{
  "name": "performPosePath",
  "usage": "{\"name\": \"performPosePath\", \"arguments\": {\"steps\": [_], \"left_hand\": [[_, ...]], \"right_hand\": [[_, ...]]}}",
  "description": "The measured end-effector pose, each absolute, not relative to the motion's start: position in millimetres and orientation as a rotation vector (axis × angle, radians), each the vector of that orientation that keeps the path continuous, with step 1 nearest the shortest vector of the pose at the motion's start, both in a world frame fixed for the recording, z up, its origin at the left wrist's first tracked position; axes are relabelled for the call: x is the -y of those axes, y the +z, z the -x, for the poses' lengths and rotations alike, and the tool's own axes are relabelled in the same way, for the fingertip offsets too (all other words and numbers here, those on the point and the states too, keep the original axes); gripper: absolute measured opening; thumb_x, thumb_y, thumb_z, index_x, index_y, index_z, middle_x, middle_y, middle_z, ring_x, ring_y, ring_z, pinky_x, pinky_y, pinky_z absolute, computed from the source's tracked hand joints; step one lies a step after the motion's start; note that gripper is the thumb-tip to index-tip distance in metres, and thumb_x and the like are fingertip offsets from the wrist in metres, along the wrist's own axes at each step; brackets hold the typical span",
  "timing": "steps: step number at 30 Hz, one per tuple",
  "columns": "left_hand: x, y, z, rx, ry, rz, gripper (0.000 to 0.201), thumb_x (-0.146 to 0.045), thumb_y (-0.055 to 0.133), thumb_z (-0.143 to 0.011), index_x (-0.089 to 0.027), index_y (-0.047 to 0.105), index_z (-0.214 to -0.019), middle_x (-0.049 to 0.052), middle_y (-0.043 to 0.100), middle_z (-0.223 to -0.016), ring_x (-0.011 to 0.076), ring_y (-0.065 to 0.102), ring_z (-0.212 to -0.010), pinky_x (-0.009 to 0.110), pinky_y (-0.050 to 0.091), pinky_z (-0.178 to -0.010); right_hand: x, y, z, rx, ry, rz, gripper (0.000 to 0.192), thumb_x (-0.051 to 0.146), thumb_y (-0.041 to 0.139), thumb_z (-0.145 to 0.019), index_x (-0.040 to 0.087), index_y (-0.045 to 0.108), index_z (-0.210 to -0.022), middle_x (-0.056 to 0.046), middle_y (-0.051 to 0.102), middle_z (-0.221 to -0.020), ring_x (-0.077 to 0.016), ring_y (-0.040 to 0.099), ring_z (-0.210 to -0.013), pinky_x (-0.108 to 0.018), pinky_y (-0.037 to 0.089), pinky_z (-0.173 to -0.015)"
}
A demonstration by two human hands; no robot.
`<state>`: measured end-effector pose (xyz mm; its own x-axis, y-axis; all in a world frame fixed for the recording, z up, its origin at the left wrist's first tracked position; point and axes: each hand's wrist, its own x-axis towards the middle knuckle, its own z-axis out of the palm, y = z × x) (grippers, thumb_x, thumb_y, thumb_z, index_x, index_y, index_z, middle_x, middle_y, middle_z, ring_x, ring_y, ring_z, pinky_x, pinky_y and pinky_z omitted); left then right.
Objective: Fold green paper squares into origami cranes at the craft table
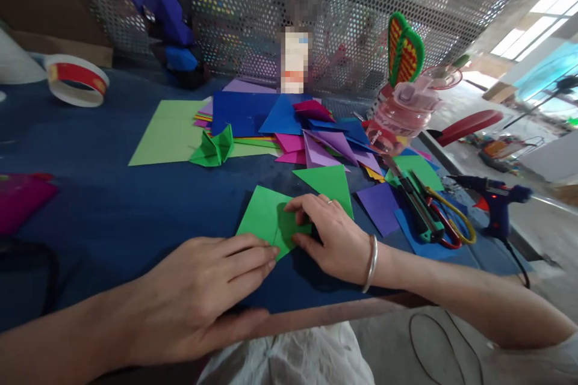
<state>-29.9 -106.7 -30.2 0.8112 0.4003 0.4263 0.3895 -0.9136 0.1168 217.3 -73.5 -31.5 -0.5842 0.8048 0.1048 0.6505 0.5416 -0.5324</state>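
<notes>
A folded green sheet of paper [259,210] lies on the blue tabletop near its front edge. My left hand [212,280] lies over its lower left part, fingers stretched out flat and pressing the paper. At the right side, my right hand [332,231] has its fingers and thumb curled round the sheet's edge, with a shadowed fold beneath them. A ring and a silver bangle are on that arm. Just beyond it rests a green paper triangle [332,183]. Farther back stands a folded green paper piece [214,147].
Coloured paper sheets and folded pieces [239,111] pile up at the back. On the right lie a utility knife [418,204], scissors [456,222] and a glue gun [497,201] with its cord. A pink jar [397,120] and a tape roll [76,81] stand farther back.
</notes>
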Motion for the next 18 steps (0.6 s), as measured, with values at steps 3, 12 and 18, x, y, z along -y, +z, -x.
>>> {"name": "performPosePath", "arguments": {"steps": [3,12,18], "left_hand": [[107,-30,31,-0.665,0.676,-2.952,0.038,-0.036,0.044,-0.108,-0.015,0.075,-0.112,0.008,0.079,-0.116,0.0221,0.072,-0.105,0.03,0.061,-0.076],[107,-23,33,-0.651,0.595,-2.903,0.031,-0.031,0.048,-0.107,-0.015,0.072,-0.117,0.009,0.079,-0.118,0.0225,0.073,-0.109,0.03,0.062,-0.078],[103,-18,34,-0.637,0.49,-2.842,0.029,-0.023,0.053,-0.102,-0.015,0.07,-0.124,0.009,0.079,-0.118,0.0218,0.072,-0.114,0.03,0.063,-0.093]], "right_hand": [[69,-32,-224,2.44,0.676,1.173,0.038,0.003,0.06,-0.087,0.015,0.055,-0.124,-0.006,0.065,-0.105,-0.0223,0.058,-0.098,-0.04,0.041,-0.086],[73,-36,-231,2.495,0.533,1.068,0.034,0.0,0.048,-0.092,0.014,0.06,-0.121,-0.011,0.067,-0.11,-0.0232,0.058,-0.097,-0.043,0.048,-0.086],[83,-41,-237,2.616,0.159,0.517,0.03,0.013,0.041,-0.104,0.013,0.069,-0.116,-0.013,0.072,-0.117,-0.0229,0.062,-0.102,-0.039,0.054,-0.085]]}}
